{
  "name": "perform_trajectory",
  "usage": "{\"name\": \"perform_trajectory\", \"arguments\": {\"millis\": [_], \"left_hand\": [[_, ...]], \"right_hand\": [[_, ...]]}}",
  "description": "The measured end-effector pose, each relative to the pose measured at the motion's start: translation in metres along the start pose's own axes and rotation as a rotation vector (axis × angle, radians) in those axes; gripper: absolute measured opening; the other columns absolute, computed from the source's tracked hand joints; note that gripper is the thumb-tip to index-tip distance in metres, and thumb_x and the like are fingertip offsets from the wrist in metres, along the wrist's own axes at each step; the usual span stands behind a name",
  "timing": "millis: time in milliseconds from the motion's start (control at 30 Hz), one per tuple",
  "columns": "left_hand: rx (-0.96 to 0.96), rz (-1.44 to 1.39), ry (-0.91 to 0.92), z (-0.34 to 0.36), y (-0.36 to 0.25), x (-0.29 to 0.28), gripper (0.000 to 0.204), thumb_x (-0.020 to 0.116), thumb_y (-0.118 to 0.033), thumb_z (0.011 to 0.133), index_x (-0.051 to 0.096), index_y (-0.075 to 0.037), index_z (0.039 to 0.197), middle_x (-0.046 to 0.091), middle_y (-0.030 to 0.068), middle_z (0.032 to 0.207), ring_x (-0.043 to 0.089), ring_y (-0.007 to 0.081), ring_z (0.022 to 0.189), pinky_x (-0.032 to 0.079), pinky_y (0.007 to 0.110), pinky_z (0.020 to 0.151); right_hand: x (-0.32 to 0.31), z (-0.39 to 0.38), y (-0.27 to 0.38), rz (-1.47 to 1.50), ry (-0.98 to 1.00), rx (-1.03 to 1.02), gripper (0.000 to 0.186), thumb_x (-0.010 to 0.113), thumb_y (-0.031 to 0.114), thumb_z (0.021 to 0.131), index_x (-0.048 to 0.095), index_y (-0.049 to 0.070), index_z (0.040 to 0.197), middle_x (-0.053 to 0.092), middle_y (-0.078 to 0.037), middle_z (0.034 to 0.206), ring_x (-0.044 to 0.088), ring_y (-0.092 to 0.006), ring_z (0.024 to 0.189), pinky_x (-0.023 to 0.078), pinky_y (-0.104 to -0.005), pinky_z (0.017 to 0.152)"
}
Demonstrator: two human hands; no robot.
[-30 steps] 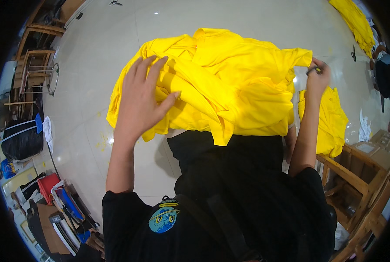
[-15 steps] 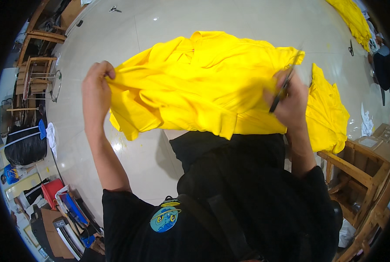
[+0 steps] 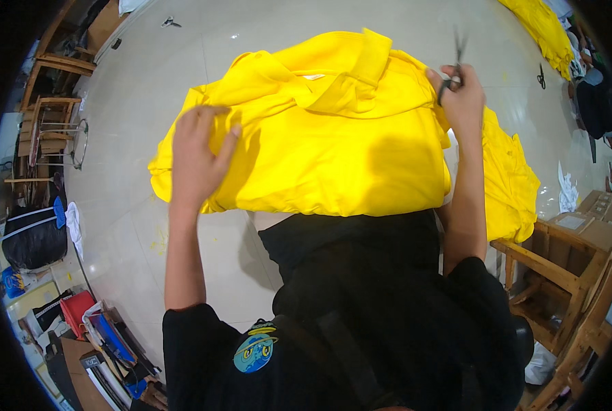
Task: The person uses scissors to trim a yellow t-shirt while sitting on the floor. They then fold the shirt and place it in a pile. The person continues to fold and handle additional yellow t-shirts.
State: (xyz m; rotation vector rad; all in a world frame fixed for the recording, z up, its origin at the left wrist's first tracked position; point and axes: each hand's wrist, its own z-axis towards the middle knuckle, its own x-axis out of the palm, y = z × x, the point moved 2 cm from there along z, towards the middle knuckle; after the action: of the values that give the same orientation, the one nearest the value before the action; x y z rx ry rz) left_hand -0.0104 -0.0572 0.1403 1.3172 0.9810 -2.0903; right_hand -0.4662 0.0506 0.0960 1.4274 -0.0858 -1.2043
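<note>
Before me lies a yellow collared shirt (image 3: 319, 161), with its collar (image 3: 350, 85) and a small white neck label toward the far side. My left hand (image 3: 200, 147) rests over the shirt's left part, thumb and fingers apart, gripping nothing that I can see. In my right hand (image 3: 465, 96) is a pair of dark-handled scissors (image 3: 458, 51), blades pointing away from me. That hand is beside the shirt's far right edge, its thumb close to the cloth; whether it pinches any fabric I cannot tell.
More yellow cloth (image 3: 508, 185) hangs at the right by a wooden frame (image 3: 545, 264) and cardboard boxes (image 3: 597, 212). Another yellow pile (image 3: 542, 34) lies far right, near black scissors (image 3: 541, 77). A small metal tool (image 3: 171, 22) sits far left. Wooden stools (image 3: 56, 109) and bags line the left.
The shirt has been turned and spread, so its collar and label now show. My left hand has let go of the edge and moved right; my right hand has moved farther away with the scissors.
</note>
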Motion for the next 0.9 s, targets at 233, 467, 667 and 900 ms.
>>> {"name": "perform_trajectory", "arguments": {"millis": [233, 467, 667, 900], "left_hand": [[-0.326, 0.054, -0.477, -0.120, 0.018, 0.058, 0.065, 0.079, -0.030, 0.104, 0.050, -0.005, 0.156, 0.043, 0.0242, 0.164, 0.038, 0.0428, 0.155, 0.027, 0.056, 0.131], [-1.422, -1.461, -0.468, -0.186, -0.013, 0.091, 0.112, 0.075, -0.074, 0.095, 0.023, -0.013, 0.173, 0.025, 0.0207, 0.177, 0.027, 0.0433, 0.162, 0.029, 0.063, 0.129], [-1.155, -1.618, -0.206, -0.115, -0.003, 0.076, 0.083, 0.074, -0.055, 0.105, 0.040, -0.017, 0.171, 0.047, 0.0125, 0.171, 0.047, 0.0348, 0.156, 0.043, 0.059, 0.125], [-1.144, -1.727, -0.395, -0.110, 0.037, 0.101, 0.063, 0.071, -0.039, 0.104, 0.055, -0.009, 0.157, 0.062, 0.0126, 0.158, 0.062, 0.0340, 0.142, 0.054, 0.054, 0.117]], "right_hand": [[-0.034, -0.143, 0.015, -0.102, -0.073, -0.231, 0.056, 0.100, 0.021, 0.082, 0.067, -0.001, 0.121, 0.072, -0.013, 0.111, 0.071, -0.0278, 0.103, 0.057, -0.0391, 0.092], [-0.023, -0.192, -0.038, 0.029, 0.116, 0.301, 0.071, 0.096, 0.037, 0.086, 0.059, -0.002, 0.132, 0.070, -0.021, 0.122, 0.069, -0.0334, 0.117, 0.054, -0.0433, 0.102], [-0.012, -0.180, -0.053, 0.329, 0.090, 0.214, 0.072, 0.098, 0.028, 0.081, 0.054, 0.000, 0.131, 0.066, -0.021, 0.120, 0.067, -0.0338, 0.116, 0.053, -0.0441, 0.102], [0.017, -0.178, -0.059, 0.674, 0.165, 0.279, 0.050, 0.090, 0.014, 0.083, 0.055, 0.005, 0.116, 0.063, -0.008, 0.109, 0.063, -0.0209, 0.100, 0.051, -0.0367, 0.090]]}}
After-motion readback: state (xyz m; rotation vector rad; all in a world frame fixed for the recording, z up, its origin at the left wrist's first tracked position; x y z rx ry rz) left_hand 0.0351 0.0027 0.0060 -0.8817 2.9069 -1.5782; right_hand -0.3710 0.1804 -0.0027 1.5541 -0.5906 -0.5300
